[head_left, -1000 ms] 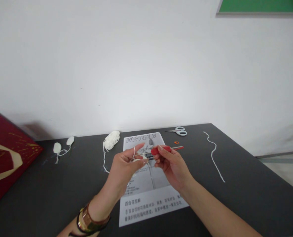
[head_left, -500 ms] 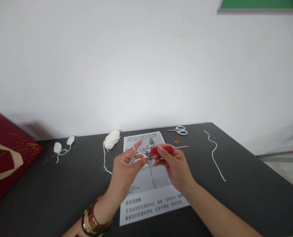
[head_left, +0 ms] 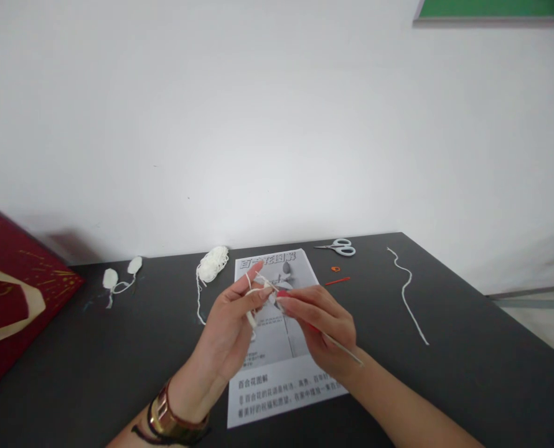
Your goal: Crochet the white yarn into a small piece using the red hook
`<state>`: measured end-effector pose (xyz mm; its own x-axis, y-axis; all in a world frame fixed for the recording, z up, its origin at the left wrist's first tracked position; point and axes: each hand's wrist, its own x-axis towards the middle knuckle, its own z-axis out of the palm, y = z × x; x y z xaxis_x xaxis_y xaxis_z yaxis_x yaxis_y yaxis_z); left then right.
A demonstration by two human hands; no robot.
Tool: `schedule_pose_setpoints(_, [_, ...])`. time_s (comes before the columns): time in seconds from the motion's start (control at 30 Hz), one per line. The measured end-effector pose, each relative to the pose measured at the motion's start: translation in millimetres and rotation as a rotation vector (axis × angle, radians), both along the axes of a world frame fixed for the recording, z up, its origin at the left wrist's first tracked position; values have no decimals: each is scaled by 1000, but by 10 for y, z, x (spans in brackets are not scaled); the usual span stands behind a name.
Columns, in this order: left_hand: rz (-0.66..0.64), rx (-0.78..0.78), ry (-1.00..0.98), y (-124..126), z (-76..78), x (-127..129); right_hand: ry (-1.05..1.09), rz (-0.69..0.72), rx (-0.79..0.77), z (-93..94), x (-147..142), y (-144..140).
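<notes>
My right hand (head_left: 326,320) is closed around a crochet hook (head_left: 345,350) with a red handle. Its rear shaft slants out below the palm, and the front tip meets white yarn at the left fingertips. Between thumb and fingers, my left hand (head_left: 228,326) pinches a small strip of white crochet work (head_left: 251,319). A strand runs over its raised index finger. The fingers partly hide the stitches. Both hands hover over a printed sheet (head_left: 267,401) with a flower picture and text.
Behind the hands lies a white yarn ball (head_left: 212,264). Two white crocheted petals (head_left: 111,279) are at left, near a red bag (head_left: 20,298). Scissors (head_left: 342,247), an orange stitch marker (head_left: 335,269), a red needle (head_left: 337,281) and a loose white strand (head_left: 406,292) lie at right.
My right hand has turned, so the hook's rear end now points down toward my wrist instead of right. The hands are closer together, and the red needle on the table has come into sight.
</notes>
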<state>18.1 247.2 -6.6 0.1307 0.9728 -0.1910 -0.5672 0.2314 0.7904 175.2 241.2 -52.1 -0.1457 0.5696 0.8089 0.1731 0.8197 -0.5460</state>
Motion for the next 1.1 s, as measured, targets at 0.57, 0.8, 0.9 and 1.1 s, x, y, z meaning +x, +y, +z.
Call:
schedule_pose_setpoints(0.57, [-242,39,316,-76,136,-129,752,558,-902,190,94,171])
schedule_pose_setpoints(0.8, [-292,105,396,-78,141,-172,643,492,-801,307,196,172])
schedule_pose_setpoints(0.9, [-307,116,443,-82,143,-197,575,481,-730,338,243,173])
schedule_pose_setpoints(1.1, [-278,142,506,-91,177,-183,436,427,-626,365,327,148])
